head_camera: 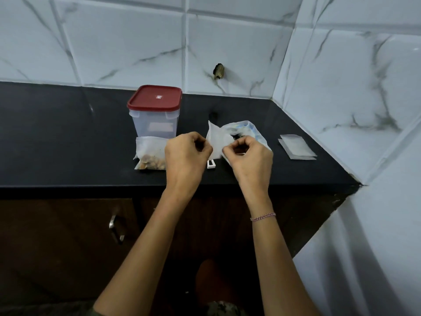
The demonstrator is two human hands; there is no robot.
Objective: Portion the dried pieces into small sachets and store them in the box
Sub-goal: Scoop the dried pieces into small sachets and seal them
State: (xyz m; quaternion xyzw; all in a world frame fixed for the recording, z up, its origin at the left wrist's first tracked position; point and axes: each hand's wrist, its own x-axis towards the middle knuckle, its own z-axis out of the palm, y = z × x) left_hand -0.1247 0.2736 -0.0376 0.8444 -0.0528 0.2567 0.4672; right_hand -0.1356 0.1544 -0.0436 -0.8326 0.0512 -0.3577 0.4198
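A small white sachet [216,140] is held up over the black counter [68,137]. My left hand [185,153] pinches its left edge and my right hand [247,156] pinches its right edge. Behind my right hand lies a crumpled clear plastic bag [246,128] with something dark inside. To the left, a filled sachet [150,153] of brown dried pieces lies flat on the counter. Behind it stands a clear plastic box [155,119] with its red lid [156,98] shut.
A small stack of flat empty sachets [297,147] lies at the right, near the tiled corner wall. A small white clip [211,164] sits on the counter between my hands. Below the counter edge is a dark cabinet with a metal handle [116,229].
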